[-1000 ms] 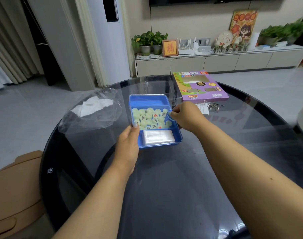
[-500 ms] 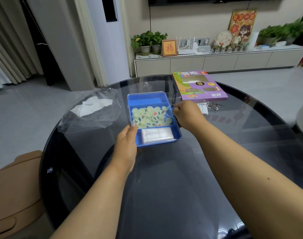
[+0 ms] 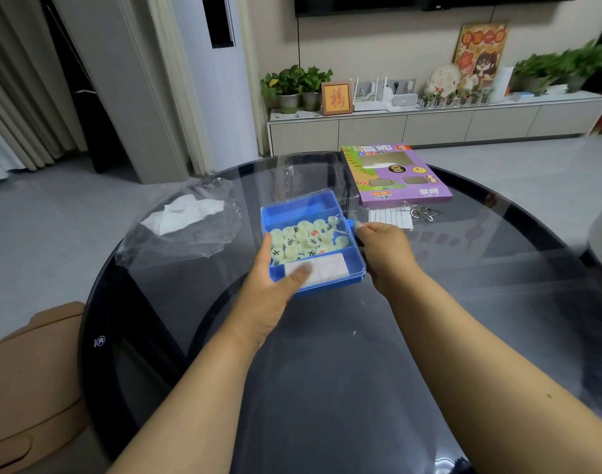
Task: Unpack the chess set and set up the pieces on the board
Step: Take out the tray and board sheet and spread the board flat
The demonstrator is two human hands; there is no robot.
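Left hand [image 3: 271,289]: gripped blue case [image 3: 294,207] at 7 o'clock
Right hand [image 3: 383,249]: pinched clasp at 3 o'clock
Advice: keep level, pieces [image 3: 301,239] loose

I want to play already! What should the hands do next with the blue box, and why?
Probably lift the clear lid open. The right hand pinches the latch on the blue box, the left hand grips its near corner, and the round pieces and a folded white sheet lie under the lid.

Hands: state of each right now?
Left hand: holds the blue case, thumb on top.
Right hand: pinches the case's latch tab.
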